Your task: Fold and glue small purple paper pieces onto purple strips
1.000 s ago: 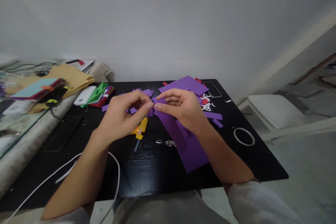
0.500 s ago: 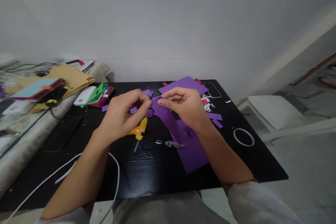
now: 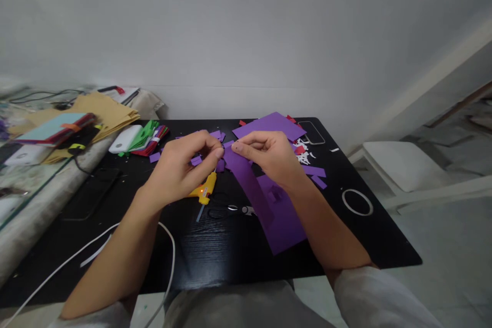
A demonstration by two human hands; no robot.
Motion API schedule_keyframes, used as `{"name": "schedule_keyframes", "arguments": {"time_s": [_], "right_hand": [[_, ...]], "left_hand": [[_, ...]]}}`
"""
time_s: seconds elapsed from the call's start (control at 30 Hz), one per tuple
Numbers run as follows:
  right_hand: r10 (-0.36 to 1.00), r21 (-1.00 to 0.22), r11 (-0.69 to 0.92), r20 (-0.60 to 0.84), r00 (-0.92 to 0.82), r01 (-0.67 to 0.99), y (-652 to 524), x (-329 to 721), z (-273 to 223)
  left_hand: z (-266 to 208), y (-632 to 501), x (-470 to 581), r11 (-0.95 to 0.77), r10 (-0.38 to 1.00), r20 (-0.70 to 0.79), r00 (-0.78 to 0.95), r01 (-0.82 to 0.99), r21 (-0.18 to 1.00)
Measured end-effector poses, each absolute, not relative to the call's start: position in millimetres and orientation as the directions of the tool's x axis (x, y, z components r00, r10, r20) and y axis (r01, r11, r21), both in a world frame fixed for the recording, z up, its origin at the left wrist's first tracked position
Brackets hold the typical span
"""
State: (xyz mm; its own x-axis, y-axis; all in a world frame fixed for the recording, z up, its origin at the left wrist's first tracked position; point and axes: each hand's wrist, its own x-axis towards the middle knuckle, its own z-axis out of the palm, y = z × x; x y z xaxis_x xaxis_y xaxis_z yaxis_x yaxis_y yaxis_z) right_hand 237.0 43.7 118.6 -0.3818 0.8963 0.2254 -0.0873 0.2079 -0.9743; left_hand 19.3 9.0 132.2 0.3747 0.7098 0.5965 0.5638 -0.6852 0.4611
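Between both hands, above the black table [image 3: 215,251]: purple paper strip [image 3: 246,179], top end pinched by left hand [image 3: 180,171] and right hand [image 3: 271,156], fingertips nearly touching. Below left hand, yellow glue gun [image 3: 204,190]; scissors [image 3: 232,210] just beside it. Under right wrist, purple sheet [image 3: 284,220].

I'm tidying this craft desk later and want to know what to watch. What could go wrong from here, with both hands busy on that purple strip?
The glue gun lies just under the left hand with its light on; a dropped wrist might get burned. The scissors lie beside the purple strip that both the left and the right hand pinch. The white cord by the left forearm could snag.
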Motion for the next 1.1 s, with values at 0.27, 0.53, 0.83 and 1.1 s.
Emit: {"name": "schedule_keyframes", "arguments": {"time_s": [0.27,0.53,0.83,1.1], "right_hand": [[0.892,-0.988,0.157,0.138,-0.430,0.008,49,238,114],[0.870,-0.976,0.211,0.163,-0.466,0.053,48,232,109],[0.860,-0.965,0.226,0.132,-0.492,0.136,48,237,115],[0.865,-0.957,0.206,0.079,-0.495,0.206,61,262,123]], "left_hand": [[134,14,14,-0.626,0.764,0.571,0.299,0.555,0.547],[129,19,22,-0.545,0.838,0.452,0.305,0.488,0.682],[123,23,27,-0.491,0.858,0.502,0.108,0.458,0.741],[129,34,-3,-0.441,0.850,0.519,-0.086,0.423,0.792]]}}
